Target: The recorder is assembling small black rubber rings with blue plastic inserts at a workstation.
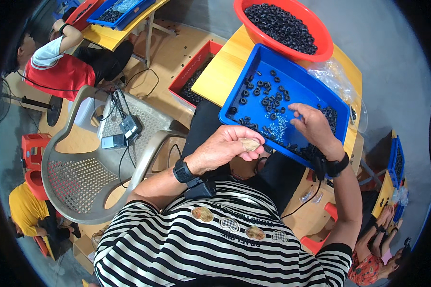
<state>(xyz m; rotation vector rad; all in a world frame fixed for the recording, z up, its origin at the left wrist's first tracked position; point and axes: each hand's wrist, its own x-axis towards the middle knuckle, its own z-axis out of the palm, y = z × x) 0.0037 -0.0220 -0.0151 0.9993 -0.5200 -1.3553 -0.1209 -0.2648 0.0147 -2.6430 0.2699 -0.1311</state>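
We note our left hand (225,146) with fingers clamped on a small tan piece (250,143), while our right hand (313,126), fingers apart, rests among black rings (268,103) in the blue tray (244,76).

Bright, even daylight throughout; no single strong source visible. Shadows soft and short, the clearest under the blue tray (244,79) and beneath the grey plastic chair (76,182). Mild glare on the clear plastic bag (333,74) and the red bowl's rim (277,40). Centre sharp; small parts in the tray resolve well. Heavy fisheye bending toward the rim, black vignette at all corners. Edge figures stretched and slightly soft.
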